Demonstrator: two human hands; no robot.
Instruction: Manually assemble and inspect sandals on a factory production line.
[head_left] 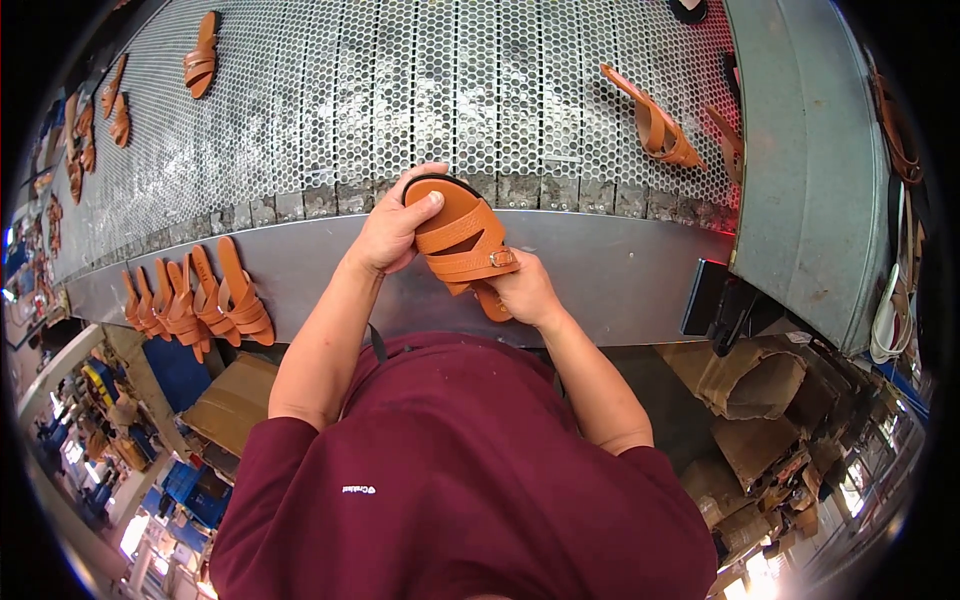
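Observation:
Over the near metal ledge I hold a tan strappy sandal (452, 238) with a small buckle on its right side and a dark sole edge. My left hand (397, 222) grips its far end, the thumb pressing on the insole and the fingers underneath. Around the buckle side and the nearer end closes my right hand (528, 290), its fingers partly hidden by the straps. What lies under the sandal cannot be seen.
A perforated metal conveyor (400, 90) stretches ahead, bearing scattered sandals, among them one sandal (655, 130) at right. Several sandals (205, 300) line the left of the ledge (600, 265). A green-grey machine housing (800, 170) stands at right, with cardboard boxes (765, 385) below.

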